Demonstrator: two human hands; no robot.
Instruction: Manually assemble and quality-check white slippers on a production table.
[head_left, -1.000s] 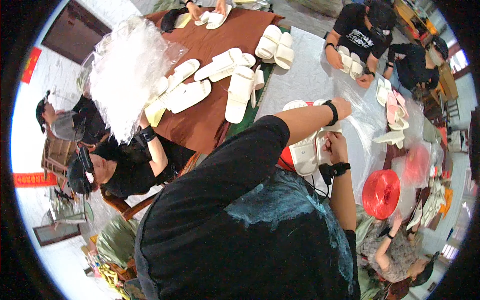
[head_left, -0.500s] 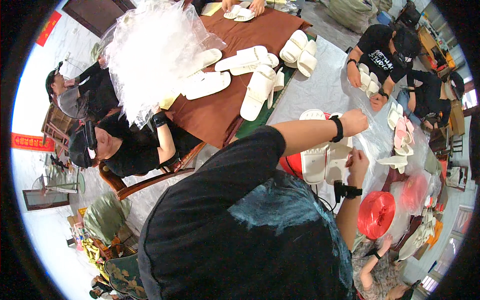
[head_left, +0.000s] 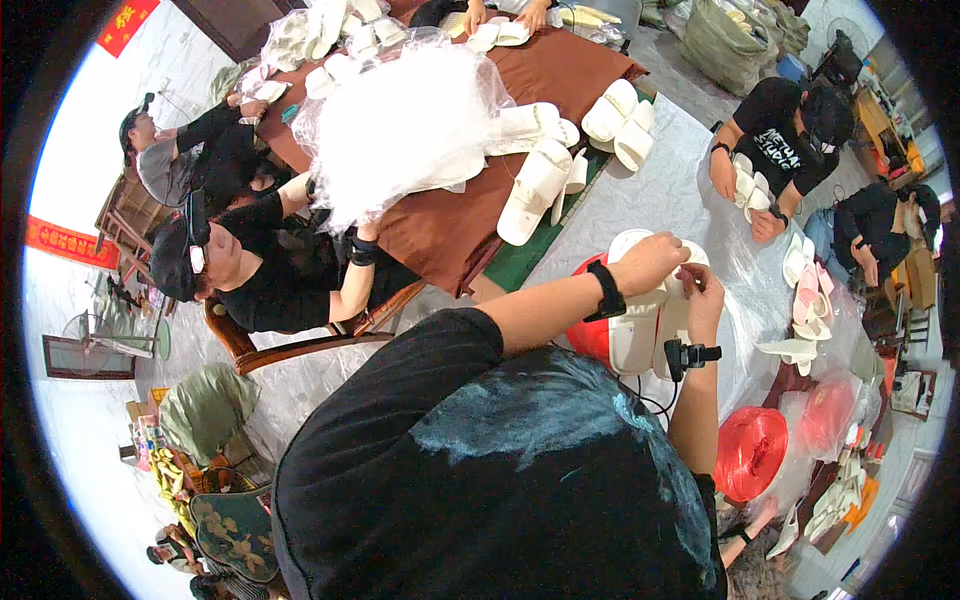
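A pair of white slide slippers lies side by side before me on the grey-white covered table, over something round and red. My left hand hovers above the pair's far part with its fingers pinched together. Close by on its right, my right hand has its fingers curled at the slippers' far right edge. The two sets of fingertips nearly meet. Anything between them is too small or hidden to make out. Both wrists wear black bands, the right one carrying a small black device.
White slippers lie on the brown cloth at left, beside a heap of clear plastic bags in a co-worker's hands. A red twine roll sits at right. Across the table a person holds slippers; pink slippers lie nearby.
My left hand has drawn back leftward from the right, over the slippers, and my right hand has shifted slightly up and left. The co-worker's plastic bags have shifted right and lower.
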